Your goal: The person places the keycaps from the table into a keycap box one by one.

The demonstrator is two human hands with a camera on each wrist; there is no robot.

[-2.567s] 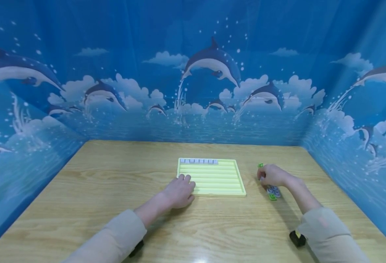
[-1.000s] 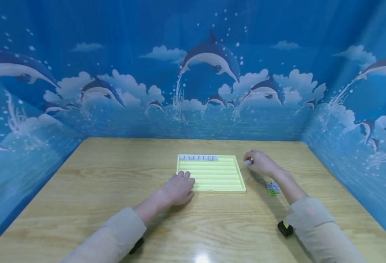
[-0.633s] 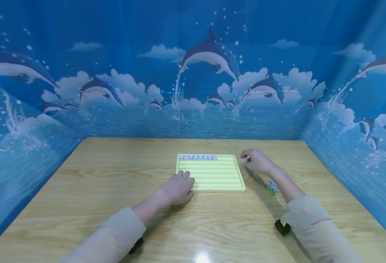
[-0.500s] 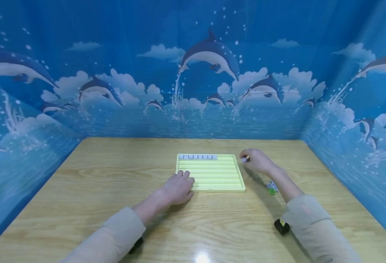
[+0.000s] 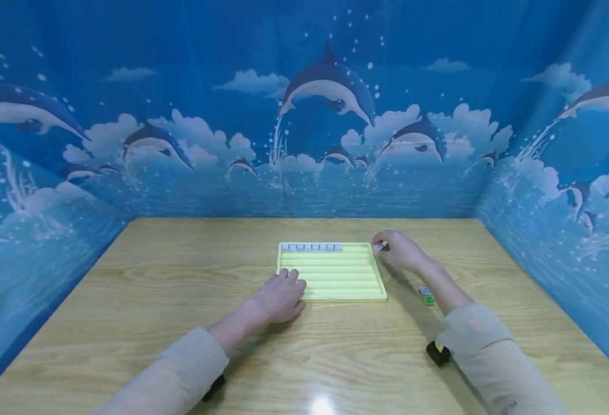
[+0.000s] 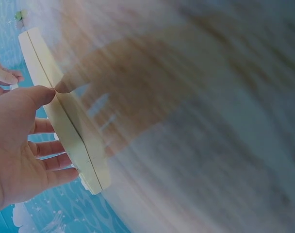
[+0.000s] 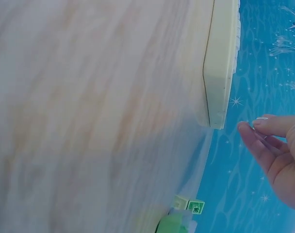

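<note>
My left hand lies over the near left corner of a pale yellow ridged tray. In the left wrist view its thumb touches the tray's side and the other fingers reach out fairly straight along it. A row of small whitish tiles fills part of the tray's far groove. Just off the far right corner of the tray is my right hand, pinching a small whitish tile between thumb and fingertips. The tile's face cannot be made out.
On the table right of the tray lie loose pieces: a whitish tile and a green tile, next to my right forearm. A dolphin-print curtain borders the wooden table at the back and sides.
My right hand has gone from the loose tiles leftward to the tray's far right corner, carrying a whitish tile. The left hand stays in place.
</note>
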